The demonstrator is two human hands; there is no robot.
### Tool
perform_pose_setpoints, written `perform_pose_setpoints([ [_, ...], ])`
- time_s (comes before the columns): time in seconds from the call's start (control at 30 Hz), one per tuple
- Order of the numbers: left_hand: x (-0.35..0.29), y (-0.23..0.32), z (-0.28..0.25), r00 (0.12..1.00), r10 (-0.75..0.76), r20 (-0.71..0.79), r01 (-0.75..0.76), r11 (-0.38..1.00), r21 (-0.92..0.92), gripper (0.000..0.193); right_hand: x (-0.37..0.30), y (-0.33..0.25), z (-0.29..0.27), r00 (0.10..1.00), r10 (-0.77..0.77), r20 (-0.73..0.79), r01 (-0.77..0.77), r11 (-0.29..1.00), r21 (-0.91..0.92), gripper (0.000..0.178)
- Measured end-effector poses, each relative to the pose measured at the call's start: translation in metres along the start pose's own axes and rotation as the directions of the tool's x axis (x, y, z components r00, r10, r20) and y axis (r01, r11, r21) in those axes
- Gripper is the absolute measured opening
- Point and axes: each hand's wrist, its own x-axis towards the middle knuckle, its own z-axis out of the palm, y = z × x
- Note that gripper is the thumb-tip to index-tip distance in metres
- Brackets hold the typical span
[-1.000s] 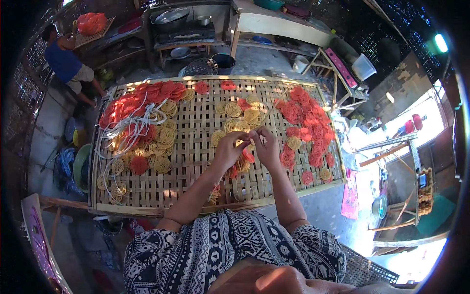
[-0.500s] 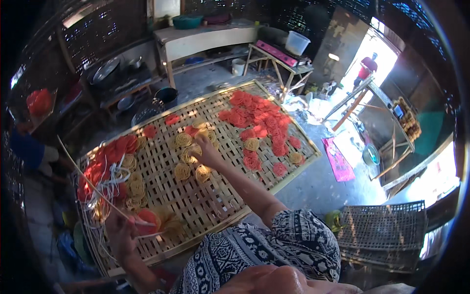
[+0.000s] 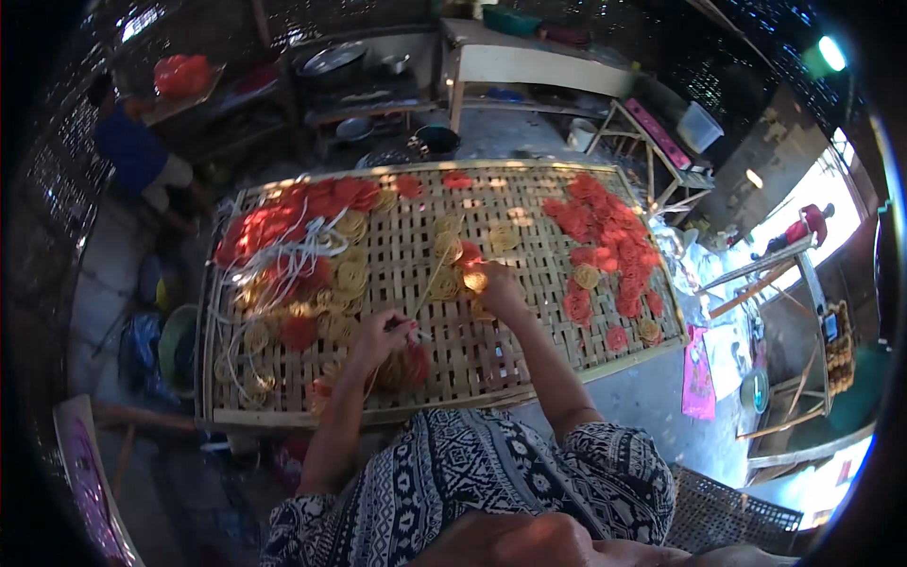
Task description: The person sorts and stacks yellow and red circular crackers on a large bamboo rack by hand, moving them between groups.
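Pale, thin strip [image 3: 435, 275]: pinched in the left fingers [image 3: 401, 326], free length slanting up and away from them. Bunch of red and yellow coils [image 3: 414, 365]: just below the left fingers; whether threaded on the strip, cannot tell. Yellow coil [image 3: 475, 281]: at the tips of the right fingers [image 3: 489, 272]—touched, though whether gripped cannot be told.

Risks, by judgement: strip held near one end, so a tilt could let it swing into the loose coils; a hard pinch by the right fingers could bend or break the yellow coil.

Position: yellow coil ahead and to the right of the left fingers, strip between. Loose yellow coils [image 3: 444, 286]: just left of the right fingers. Red heap [image 3: 609, 236]: right of the right fingers. Second red heap [image 3: 326, 197] with white cords [image 3: 298, 238]: beyond and left of the left fingers. All upon a woven bamboo desk [image 3: 397, 250]. Outermost—green basin [image 3: 179, 350], far left of the left fingers.
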Motion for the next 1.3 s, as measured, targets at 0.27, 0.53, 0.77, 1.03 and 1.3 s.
perform_pose_setpoints([
  [0.27,0.010,0.006,0.023,0.993,0.014,0.115,-0.049,0.951,0.307,0.018,-0.021,0.044,-0.026,0.937,0.294,0.189,-0.043,-0.442,0.896,0.045],
  [0.53,0.007,0.000,0.022,0.979,0.052,0.196,-0.110,0.949,0.296,0.018,-0.020,-0.001,-0.073,0.963,0.214,0.161,0.043,-0.716,0.697,0.050],
  [0.77,0.005,0.000,0.022,0.980,0.005,0.200,-0.074,0.938,0.339,0.021,-0.013,-0.009,-0.084,0.962,0.230,0.148,0.062,-0.711,0.701,0.050],
  [1.03,0.005,-0.001,0.021,0.971,-0.014,0.238,-0.057,0.955,0.290,0.018,-0.010,-0.016,-0.081,0.965,0.243,0.095,0.054,-0.542,0.839,0.053],
  [1.3,0.010,-0.011,0.020,0.979,-0.029,0.201,-0.031,0.957,0.287,0.022,-0.010,-0.028,-0.104,0.976,0.202,0.082,0.042,-0.540,0.840,0.051],
])
